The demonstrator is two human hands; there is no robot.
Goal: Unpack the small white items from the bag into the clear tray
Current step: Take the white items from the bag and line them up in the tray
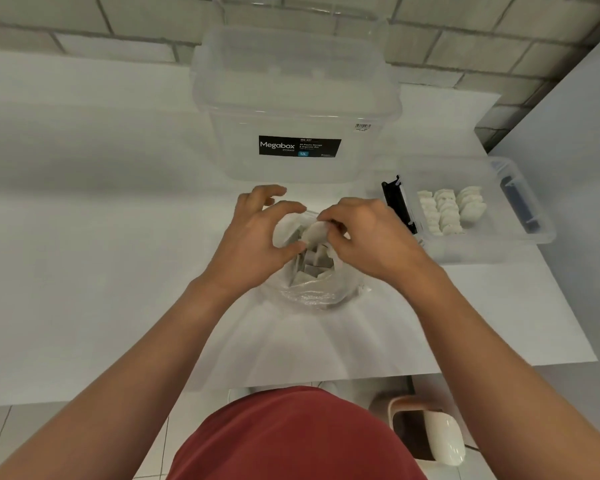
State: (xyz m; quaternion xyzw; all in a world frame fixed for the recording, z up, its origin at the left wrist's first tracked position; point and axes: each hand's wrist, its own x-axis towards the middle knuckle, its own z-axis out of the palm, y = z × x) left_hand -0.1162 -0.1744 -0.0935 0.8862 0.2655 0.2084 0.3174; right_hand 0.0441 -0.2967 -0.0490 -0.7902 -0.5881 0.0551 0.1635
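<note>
A clear plastic bag stands open on the white table in front of me, with several small white items inside. My left hand grips the bag's left rim and holds the mouth open. My right hand pinches one round white item at the bag's mouth. At the right, the clear tray holds three rows of the same white items.
A large clear Megabox storage box with its lid on stands just behind the bag. The tray has a black clip on its left end and a dark one on the right. A bin sits on the floor under the table edge.
</note>
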